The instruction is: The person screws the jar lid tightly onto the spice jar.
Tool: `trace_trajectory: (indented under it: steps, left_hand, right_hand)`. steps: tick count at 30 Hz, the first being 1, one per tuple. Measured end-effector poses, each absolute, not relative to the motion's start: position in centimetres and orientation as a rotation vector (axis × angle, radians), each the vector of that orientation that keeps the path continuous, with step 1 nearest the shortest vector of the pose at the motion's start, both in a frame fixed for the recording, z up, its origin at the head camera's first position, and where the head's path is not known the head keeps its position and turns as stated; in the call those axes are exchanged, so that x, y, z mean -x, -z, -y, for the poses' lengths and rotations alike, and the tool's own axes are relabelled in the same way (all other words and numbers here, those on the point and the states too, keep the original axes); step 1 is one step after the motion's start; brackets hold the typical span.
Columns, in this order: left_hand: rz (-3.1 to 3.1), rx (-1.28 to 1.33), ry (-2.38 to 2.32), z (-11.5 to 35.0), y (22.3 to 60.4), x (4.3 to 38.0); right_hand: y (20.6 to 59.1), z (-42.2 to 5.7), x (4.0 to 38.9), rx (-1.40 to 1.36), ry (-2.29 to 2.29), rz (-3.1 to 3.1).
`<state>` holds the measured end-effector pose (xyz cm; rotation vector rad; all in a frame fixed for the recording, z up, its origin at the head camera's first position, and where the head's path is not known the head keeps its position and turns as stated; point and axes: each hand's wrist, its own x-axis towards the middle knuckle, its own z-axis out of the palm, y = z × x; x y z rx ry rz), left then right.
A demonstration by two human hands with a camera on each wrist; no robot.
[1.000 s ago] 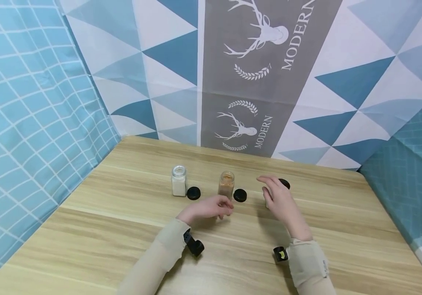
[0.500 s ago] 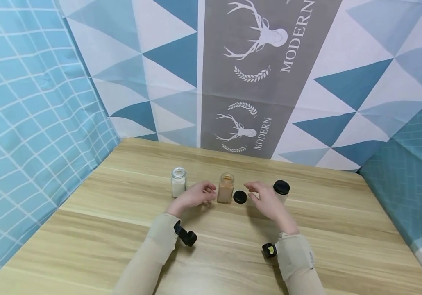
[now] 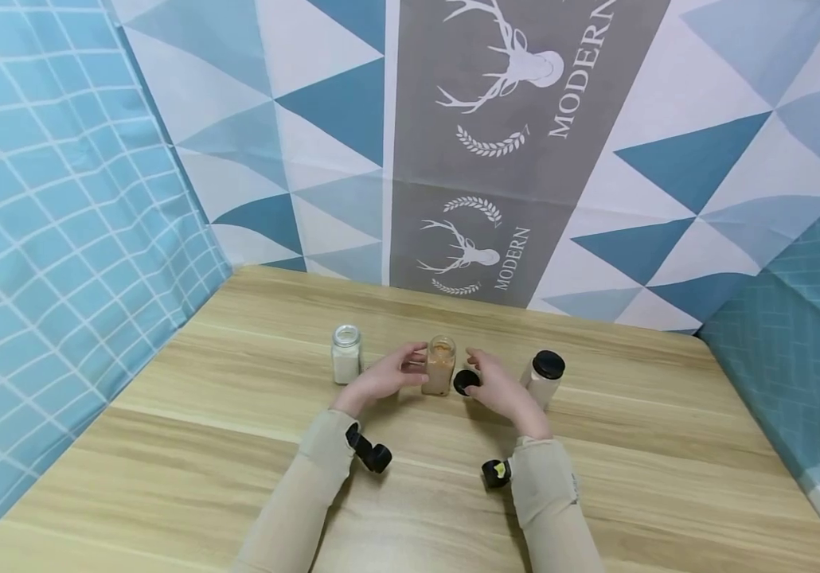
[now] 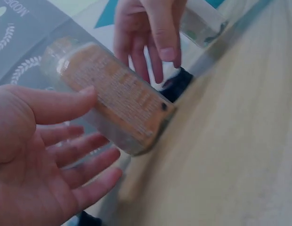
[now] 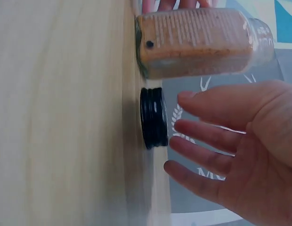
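An uncapped glass spice jar (image 3: 439, 372) of orange-brown powder stands upright on the wooden table. At its left side is my left hand (image 3: 384, 376), fingers spread; in the left wrist view the thumb (image 4: 66, 104) overlaps the jar's printed label. Just right of the jar lies a black screw lid (image 5: 154, 117). My right hand (image 3: 500, 387) reaches over that lid from the right. Its fingertips hover close to the lid's top in the right wrist view, the fingers apart and holding nothing.
Left of my left hand stands an uncapped jar of white powder (image 3: 346, 358). To the right is a third jar (image 3: 540, 390), closed by a black lid (image 3: 548, 364). A patterned cloth backdrop (image 3: 478, 183) hangs behind the table (image 3: 238, 414).
My right hand has moved left, away from the capped jar and over to the loose lid. My left hand has shifted left and back, then up to the orange-brown jar's side.
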<state>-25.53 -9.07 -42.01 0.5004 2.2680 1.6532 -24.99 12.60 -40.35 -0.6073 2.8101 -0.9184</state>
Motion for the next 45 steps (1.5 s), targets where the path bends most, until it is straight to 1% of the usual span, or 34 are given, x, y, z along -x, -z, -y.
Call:
trace_trajectory:
  steps: [4,15,30,37,45]
  left_hand:
    - [-2.204,-0.573,-1.677,8.9,42.5,25.5]
    - [-2.163,-0.486,-1.715,9.2,43.3,25.8]
    - [-2.219,-0.441,-1.705,9.1,43.6,25.9]
    - [-2.221,-0.442,-1.701,8.9,43.6,25.9]
    - [-2.202,-0.428,-1.715,8.9,43.7,26.0]
  right_hand:
    - [40.9,-12.4,24.8,0.615,0.851,-2.838]
    - [41.6,-12.5,24.9,0.663,0.799,-2.886]
    - [41.5,-12.8,24.9,0.693,0.83,-2.893]
    - [40.9,-13.1,24.9,0.657,0.86,-2.885]
    - [40.3,-13.4,24.9,0.684,0.942,-2.909]
